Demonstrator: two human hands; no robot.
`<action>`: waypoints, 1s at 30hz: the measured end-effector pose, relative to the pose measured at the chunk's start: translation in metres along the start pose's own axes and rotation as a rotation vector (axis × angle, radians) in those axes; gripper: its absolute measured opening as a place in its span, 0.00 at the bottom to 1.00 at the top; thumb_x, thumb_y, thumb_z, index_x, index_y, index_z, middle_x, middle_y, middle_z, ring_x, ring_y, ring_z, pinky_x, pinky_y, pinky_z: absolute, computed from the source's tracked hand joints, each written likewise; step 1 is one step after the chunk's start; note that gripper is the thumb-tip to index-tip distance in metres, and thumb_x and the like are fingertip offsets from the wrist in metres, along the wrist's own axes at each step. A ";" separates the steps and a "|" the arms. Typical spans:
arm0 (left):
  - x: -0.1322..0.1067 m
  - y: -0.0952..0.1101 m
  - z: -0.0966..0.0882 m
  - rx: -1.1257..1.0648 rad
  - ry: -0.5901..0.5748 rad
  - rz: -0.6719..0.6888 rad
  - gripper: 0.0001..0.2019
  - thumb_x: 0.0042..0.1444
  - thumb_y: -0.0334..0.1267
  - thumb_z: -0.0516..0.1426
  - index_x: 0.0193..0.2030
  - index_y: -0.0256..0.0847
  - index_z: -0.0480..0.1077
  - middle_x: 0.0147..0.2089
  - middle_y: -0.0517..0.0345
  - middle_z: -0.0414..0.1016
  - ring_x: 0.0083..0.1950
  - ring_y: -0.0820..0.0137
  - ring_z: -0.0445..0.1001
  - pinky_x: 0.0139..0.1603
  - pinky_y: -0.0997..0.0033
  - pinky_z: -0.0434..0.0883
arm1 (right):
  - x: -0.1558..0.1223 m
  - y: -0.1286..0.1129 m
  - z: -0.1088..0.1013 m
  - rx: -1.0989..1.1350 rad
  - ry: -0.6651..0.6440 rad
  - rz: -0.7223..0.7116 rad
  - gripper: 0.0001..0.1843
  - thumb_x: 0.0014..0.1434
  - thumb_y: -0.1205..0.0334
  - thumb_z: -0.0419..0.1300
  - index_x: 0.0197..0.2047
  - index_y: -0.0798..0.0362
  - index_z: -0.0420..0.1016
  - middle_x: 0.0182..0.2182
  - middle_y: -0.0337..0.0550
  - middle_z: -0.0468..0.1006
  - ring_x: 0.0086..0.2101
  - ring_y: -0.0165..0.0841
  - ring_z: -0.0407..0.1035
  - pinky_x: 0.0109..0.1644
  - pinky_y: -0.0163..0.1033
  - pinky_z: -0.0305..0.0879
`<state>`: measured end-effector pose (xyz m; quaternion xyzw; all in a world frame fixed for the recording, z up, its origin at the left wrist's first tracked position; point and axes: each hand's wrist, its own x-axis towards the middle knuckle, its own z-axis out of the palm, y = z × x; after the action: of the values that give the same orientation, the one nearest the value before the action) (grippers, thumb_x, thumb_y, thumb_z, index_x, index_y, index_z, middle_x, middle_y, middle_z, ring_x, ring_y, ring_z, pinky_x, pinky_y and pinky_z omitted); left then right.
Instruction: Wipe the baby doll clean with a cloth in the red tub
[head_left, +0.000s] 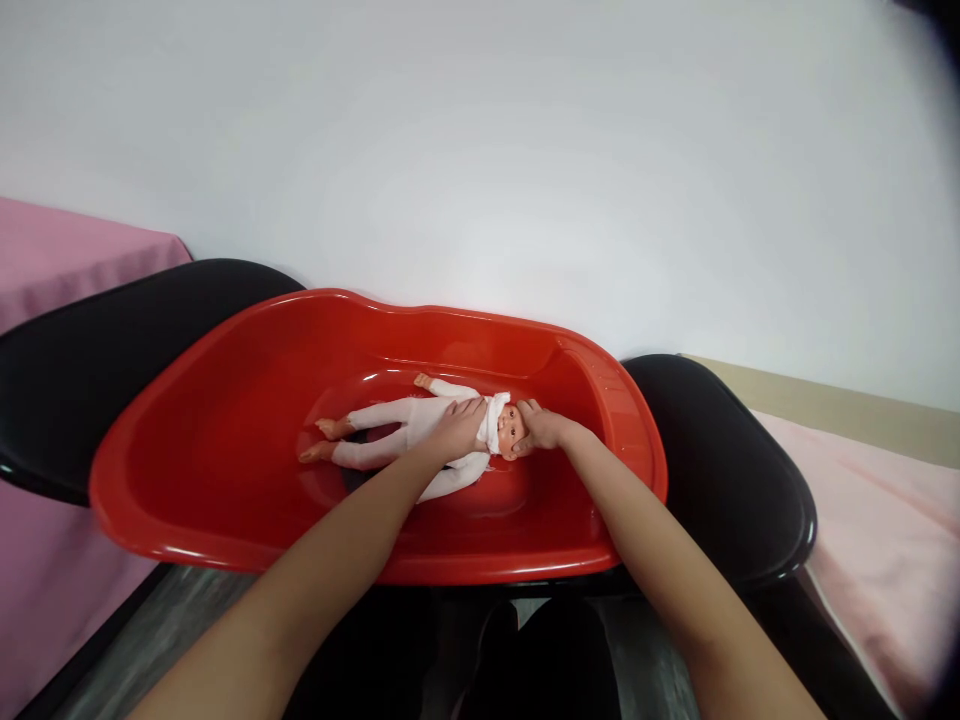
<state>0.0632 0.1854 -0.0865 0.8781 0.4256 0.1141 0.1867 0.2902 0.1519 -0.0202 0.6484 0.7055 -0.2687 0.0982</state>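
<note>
A baby doll (424, 420) in white clothes lies on its back inside a red baby bathtub (195, 450), its bare feet toward the left and its head toward the right. White cloth (493, 420) is bunched around its neck. My left hand (459, 428) rests across the doll's chest, fingers lying flat just below the cloth. At the top of the head, my right hand (541, 427) is curved around it, fingers on one side and thumb on the other. The doll's back and the palms of both hands are hidden.
The tub sits on a black surface that shows as a left rounded end (112, 350) and a right rounded end (727, 470). Pink cloth (82, 245) covers something at left; paler pink cloth (885, 540) lies at right. A white wall (480, 150) stands behind.
</note>
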 end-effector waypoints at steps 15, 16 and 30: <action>-0.003 0.001 -0.004 -0.042 -0.016 0.014 0.29 0.66 0.41 0.67 0.73 0.43 0.72 0.76 0.43 0.73 0.78 0.48 0.67 0.78 0.50 0.62 | 0.001 0.001 0.001 0.011 -0.007 0.026 0.47 0.51 0.51 0.80 0.66 0.51 0.64 0.67 0.58 0.66 0.59 0.53 0.74 0.61 0.51 0.72; -0.004 0.002 -0.006 -0.037 -0.005 0.017 0.23 0.68 0.38 0.65 0.68 0.43 0.75 0.73 0.45 0.76 0.76 0.49 0.69 0.76 0.51 0.64 | 0.001 0.001 0.001 0.016 -0.010 0.032 0.46 0.50 0.49 0.81 0.65 0.51 0.64 0.67 0.58 0.67 0.58 0.53 0.74 0.60 0.51 0.73; -0.007 -0.004 -0.007 0.005 0.001 0.026 0.29 0.75 0.34 0.54 0.81 0.41 0.66 0.86 0.43 0.57 0.86 0.50 0.54 0.84 0.46 0.56 | 0.005 0.005 0.003 0.017 0.007 0.027 0.47 0.50 0.45 0.80 0.66 0.50 0.65 0.66 0.58 0.68 0.54 0.52 0.78 0.55 0.49 0.74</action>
<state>0.0538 0.1838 -0.0821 0.8839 0.4146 0.1160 0.1828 0.2941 0.1542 -0.0266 0.6597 0.6948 -0.2707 0.0938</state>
